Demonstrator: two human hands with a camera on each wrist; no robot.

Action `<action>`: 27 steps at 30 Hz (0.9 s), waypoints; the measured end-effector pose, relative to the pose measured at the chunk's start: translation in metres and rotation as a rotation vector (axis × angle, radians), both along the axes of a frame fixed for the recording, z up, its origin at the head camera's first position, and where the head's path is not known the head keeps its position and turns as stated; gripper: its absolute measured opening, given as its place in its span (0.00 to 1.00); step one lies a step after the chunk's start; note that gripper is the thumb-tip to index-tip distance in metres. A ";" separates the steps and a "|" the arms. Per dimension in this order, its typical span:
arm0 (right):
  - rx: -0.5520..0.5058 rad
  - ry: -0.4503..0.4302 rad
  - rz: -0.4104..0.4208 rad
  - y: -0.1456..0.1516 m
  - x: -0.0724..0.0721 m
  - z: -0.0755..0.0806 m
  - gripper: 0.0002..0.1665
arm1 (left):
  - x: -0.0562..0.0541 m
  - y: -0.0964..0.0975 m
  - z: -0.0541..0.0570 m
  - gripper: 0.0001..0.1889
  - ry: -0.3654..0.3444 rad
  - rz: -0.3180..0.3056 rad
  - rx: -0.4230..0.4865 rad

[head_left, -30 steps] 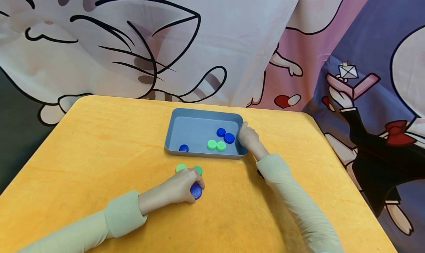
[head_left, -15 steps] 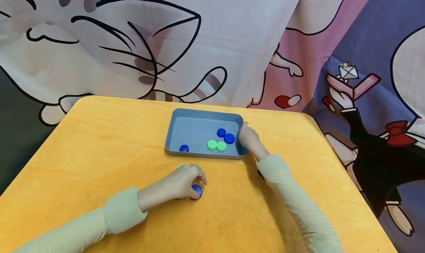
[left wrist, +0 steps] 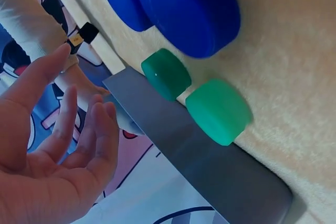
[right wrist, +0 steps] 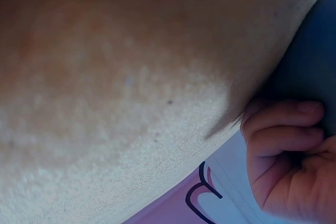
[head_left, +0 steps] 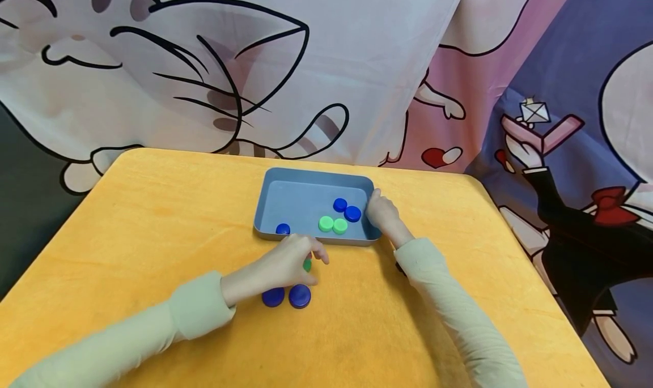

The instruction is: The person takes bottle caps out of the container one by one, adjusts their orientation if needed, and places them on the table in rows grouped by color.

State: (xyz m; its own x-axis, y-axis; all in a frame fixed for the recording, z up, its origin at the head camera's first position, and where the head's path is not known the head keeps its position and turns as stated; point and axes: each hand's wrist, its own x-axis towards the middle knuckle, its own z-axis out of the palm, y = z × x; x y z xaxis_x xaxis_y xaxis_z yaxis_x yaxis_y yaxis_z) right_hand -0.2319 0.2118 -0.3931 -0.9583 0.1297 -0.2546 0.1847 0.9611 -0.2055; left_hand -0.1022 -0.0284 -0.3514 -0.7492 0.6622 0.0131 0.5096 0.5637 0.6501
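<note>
Tablecloth (head_left: 178,207), yellow: two blue caps (head_left: 300,297) and two green caps (left wrist: 219,113) lie near side of blue-grey tray (head_left: 301,197). Left hand (head_left: 287,263) released, above green caps; right hand (head_left: 384,212) grips tray's right end.

Cartoon-printed fabric (head_left: 393,76) hangs behind and right of a yellow-covered table (head_left: 173,207).

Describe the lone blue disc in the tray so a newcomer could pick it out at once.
On the yellow table, find the grey-blue tray. Seen by the head camera, the lone blue disc lies toward its near left corner, partly hidden by the near wall. It sits alone; the tray's other two blue discs and its two green discs cluster toward the right end.
</note>
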 end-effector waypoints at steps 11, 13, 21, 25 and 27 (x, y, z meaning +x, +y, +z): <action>0.004 0.010 0.006 0.000 0.000 0.000 0.22 | -0.013 0.007 0.005 0.15 0.028 0.022 0.032; 0.003 0.009 0.003 0.000 0.000 -0.001 0.23 | -0.015 0.008 0.005 0.15 0.019 0.023 0.030; 0.007 0.014 0.000 -0.001 -0.001 -0.001 0.23 | -0.025 0.014 0.004 0.15 0.009 0.019 0.087; 0.017 0.015 0.007 -0.001 -0.001 0.000 0.23 | -0.030 0.017 0.004 0.15 0.021 0.047 0.068; 0.016 0.015 0.009 0.000 -0.001 0.000 0.23 | -0.033 0.018 0.004 0.15 0.031 0.057 0.061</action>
